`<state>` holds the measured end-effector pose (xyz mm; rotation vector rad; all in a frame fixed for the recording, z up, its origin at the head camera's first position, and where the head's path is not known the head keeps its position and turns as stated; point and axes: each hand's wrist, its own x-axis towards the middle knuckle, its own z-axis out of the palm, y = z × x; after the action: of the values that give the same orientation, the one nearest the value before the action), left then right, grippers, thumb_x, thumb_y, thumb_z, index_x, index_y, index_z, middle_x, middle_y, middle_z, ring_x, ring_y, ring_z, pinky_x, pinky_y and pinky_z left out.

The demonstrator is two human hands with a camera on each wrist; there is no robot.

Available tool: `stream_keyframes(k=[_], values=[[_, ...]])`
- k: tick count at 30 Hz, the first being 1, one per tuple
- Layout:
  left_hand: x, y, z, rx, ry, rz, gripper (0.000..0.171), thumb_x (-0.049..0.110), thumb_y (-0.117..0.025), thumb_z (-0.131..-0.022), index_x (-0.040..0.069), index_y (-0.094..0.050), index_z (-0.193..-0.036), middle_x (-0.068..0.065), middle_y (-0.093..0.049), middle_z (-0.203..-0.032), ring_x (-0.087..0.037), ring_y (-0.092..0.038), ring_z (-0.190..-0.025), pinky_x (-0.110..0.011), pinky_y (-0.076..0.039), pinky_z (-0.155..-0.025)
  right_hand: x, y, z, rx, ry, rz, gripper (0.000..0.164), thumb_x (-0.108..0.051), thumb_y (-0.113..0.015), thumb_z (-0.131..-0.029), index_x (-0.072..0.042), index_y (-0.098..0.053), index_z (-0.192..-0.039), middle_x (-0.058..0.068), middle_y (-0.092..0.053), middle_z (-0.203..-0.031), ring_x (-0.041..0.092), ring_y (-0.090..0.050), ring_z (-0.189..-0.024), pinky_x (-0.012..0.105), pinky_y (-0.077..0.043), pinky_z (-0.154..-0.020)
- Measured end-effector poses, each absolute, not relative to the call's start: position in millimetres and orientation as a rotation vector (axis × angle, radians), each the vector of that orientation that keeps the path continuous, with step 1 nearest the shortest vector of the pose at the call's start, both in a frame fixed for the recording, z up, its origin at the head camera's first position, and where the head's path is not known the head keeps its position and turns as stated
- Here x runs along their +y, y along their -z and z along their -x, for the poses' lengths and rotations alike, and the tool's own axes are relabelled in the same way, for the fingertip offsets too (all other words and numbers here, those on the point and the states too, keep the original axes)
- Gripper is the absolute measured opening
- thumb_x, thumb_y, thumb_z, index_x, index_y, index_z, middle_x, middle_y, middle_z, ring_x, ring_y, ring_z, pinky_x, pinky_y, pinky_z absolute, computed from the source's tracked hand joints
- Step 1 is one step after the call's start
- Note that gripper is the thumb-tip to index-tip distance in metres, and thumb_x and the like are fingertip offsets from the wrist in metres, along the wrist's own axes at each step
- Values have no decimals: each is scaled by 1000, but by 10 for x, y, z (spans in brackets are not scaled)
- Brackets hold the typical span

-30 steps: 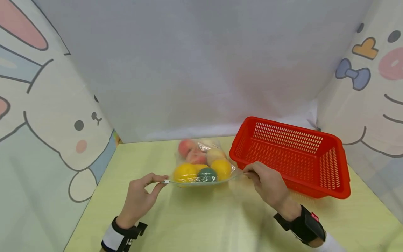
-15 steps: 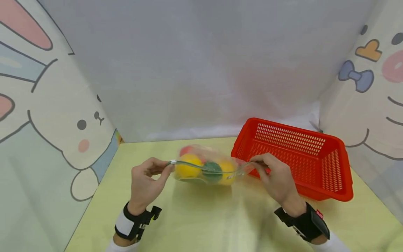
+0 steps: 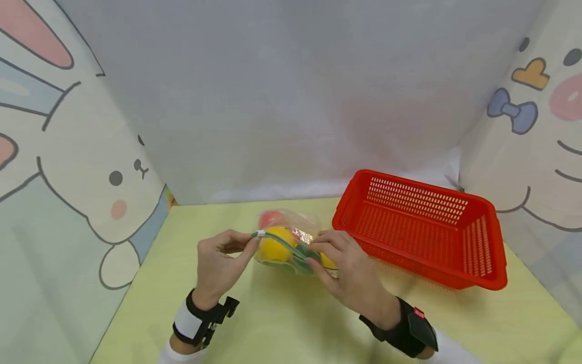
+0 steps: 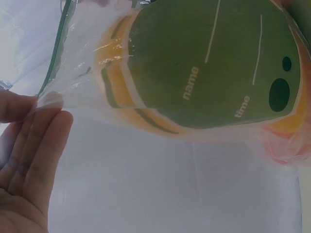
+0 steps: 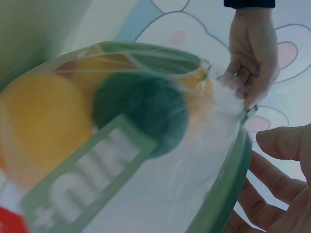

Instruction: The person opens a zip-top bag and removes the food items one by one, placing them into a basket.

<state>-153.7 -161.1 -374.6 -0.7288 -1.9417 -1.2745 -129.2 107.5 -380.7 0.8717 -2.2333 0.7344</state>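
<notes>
A clear zip bag (image 3: 297, 220) with a green zip strip (image 3: 283, 242) holds several round fruits, including a yellow one (image 3: 275, 248), a red one (image 3: 271, 218) and a dark green one (image 5: 141, 114). My left hand (image 3: 223, 263) pinches the bag's left top corner beside a small white slider (image 3: 260, 233). My right hand (image 3: 354, 273) is at the middle of the strip. In the right wrist view its thumb (image 5: 282, 141) stands apart from the fingers, which lie beside the strip. A green panel (image 4: 214, 73) printed "name" and "time" faces the left wrist view.
A red perforated basket (image 3: 409, 222) stands at the right of the pale yellow table (image 3: 254, 328). A plain light backdrop (image 3: 291, 101) rises behind, with cartoon-printed panels (image 3: 86, 192) on the left and right.
The bag's mouth has come up and turned toward me. My right hand has let go of the bag's right corner and moved left to the middle of the strip; the left hand keeps its pinch.
</notes>
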Motion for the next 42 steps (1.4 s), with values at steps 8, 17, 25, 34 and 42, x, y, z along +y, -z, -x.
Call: stream_keyframes(k=[8,17,25,34,42], values=[[-1563,3734,1521,-1985,1277,723,13,-13,-81,-81,-4,-80,-90,-15,-81,-81,-10,-78,-66,-17,-61,-65,547,3554,1421,-2133,-697,-968,38,-16,-89,-84,-5,-78,-119,7,-74,-114,21,-71,-105,29,-62,-91],[-1566,3733,1491,-2028,1241,741,13,-15,-77,-85,-5,-80,-93,-17,-81,-83,-21,-79,-68,-15,-61,-67,346,3478,1520,-2202,-688,-973,26,-16,-84,-86,-9,-79,-110,3,-76,-104,20,-70,-100,27,-62,-93],[-1562,3716,1490,-1983,1218,782,14,-17,-77,-84,-5,-79,-92,-16,-81,-81,-21,-80,-69,-17,-62,-69,377,3495,1525,-2173,-682,-950,21,-17,-86,-84,-11,-79,-103,2,-74,-101,19,-70,-97,28,-62,-91],[-1545,3724,1473,-2016,1200,727,14,-13,-79,-83,-1,-79,-88,-12,-81,-81,-18,-79,-68,-16,-61,-65,456,3543,1513,-2166,-710,-960,23,-15,-87,-83,-8,-79,-103,5,-74,-108,20,-71,-103,30,-62,-93],[-1545,3724,1468,-2047,1202,695,10,-10,-79,-86,0,-79,-88,-12,-81,-82,-17,-78,-67,-16,-61,-65,580,3594,1484,-2265,-705,-922,23,-17,-84,-85,-6,-79,-105,6,-74,-110,19,-68,-93,26,-63,-85]])
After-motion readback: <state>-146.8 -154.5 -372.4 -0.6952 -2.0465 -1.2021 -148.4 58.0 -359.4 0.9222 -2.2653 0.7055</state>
